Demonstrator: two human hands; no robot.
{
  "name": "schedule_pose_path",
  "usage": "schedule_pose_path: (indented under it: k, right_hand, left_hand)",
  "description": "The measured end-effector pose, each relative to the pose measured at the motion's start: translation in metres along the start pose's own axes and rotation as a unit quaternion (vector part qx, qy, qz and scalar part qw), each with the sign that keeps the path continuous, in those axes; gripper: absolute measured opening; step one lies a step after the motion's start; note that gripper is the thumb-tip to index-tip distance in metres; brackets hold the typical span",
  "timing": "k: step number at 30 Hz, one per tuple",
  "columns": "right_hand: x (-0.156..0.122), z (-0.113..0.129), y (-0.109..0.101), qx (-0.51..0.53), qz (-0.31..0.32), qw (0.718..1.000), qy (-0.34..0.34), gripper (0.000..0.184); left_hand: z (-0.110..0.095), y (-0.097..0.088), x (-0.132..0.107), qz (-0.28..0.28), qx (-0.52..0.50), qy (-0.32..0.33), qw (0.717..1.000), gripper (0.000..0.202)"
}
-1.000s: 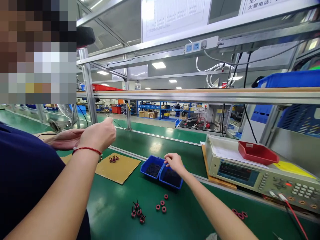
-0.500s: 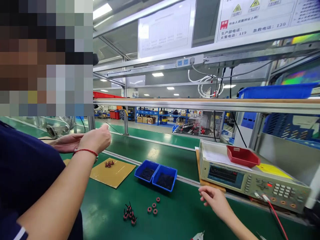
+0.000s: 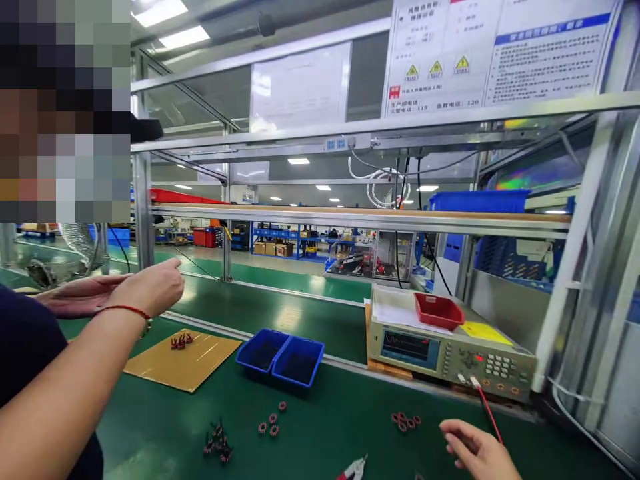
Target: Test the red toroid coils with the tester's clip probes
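Only my right hand (image 3: pixel 475 450) shows, low at the bottom right over the green mat, its fingers loosely apart with nothing visible in them. It is nearest a small cluster of red wound ring coils (image 3: pixel 406 420), just to its left, and a red test lead (image 3: pixel 487 410). My left hand is out of view. A co-worker in a dark blue top sits at the left. That person's hand with a red wrist cord (image 3: pixel 150 290) is raised in a pinch, and their other hand (image 3: pixel 80 297) is held behind it.
Two joined blue bins (image 3: pixel 280 357) stand mid-mat beside a cardboard sheet (image 3: pixel 183 363) carrying coils. More coils (image 3: pixel 270 423) and wired ones (image 3: pixel 217 445) lie in front. A beige tester (image 3: pixel 450 350) with a red tray (image 3: pixel 439 310) stands right. Small pliers (image 3: pixel 353 470) lie at the bottom edge.
My right hand left the blue bin and drew back to the right and down, toward the near edge. The view swung right. The co-worker's raised hand kept its pinch.
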State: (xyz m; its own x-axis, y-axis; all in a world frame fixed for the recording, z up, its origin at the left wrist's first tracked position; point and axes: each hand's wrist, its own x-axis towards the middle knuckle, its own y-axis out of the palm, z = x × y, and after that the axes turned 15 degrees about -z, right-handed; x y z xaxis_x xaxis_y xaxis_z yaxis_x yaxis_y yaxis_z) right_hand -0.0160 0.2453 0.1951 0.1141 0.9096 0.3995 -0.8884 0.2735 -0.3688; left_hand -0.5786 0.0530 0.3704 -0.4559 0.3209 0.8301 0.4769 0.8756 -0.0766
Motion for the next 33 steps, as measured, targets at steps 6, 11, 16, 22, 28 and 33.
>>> schedule_pose_path:
  k: [6, 11, 16, 22, 28, 33]
  right_hand:
    - [-0.030, -0.039, -0.043, -0.268, -0.079, 0.953, -0.117, 0.038]
    - [-0.040, -0.033, -0.038, -0.371, -0.034, 0.919, -0.126, 0.042]
    - [-0.038, -0.024, -0.040, -0.379, -0.016, 0.917, -0.122, 0.026]
    - [-0.051, -0.005, -0.035, -0.341, 0.015, 0.932, -0.118, 0.021]
    - [-0.069, 0.021, -0.021, -0.329, 0.074, 0.934, -0.114, 0.023]
    - [-0.070, 0.021, -0.015, -0.330, 0.093, 0.930, -0.131, 0.023]
  left_hand:
    - [-0.094, 0.151, -0.210, 0.256, 0.030, 0.067, 0.964, 0.032]
    - [-0.106, 0.219, -0.257, 0.418, 0.163, 0.073, 0.891, 0.050]
    - [-0.103, 0.233, -0.253, 0.447, 0.187, 0.059, 0.873, 0.019]
    - [-0.111, 0.227, -0.254, 0.482, 0.038, -0.067, 0.873, 0.025]
    - [-0.115, 0.262, -0.254, 0.522, -0.076, -0.209, 0.823, 0.033]
    - [-0.106, 0.284, -0.253, 0.557, -0.104, -0.208, 0.797, 0.032]
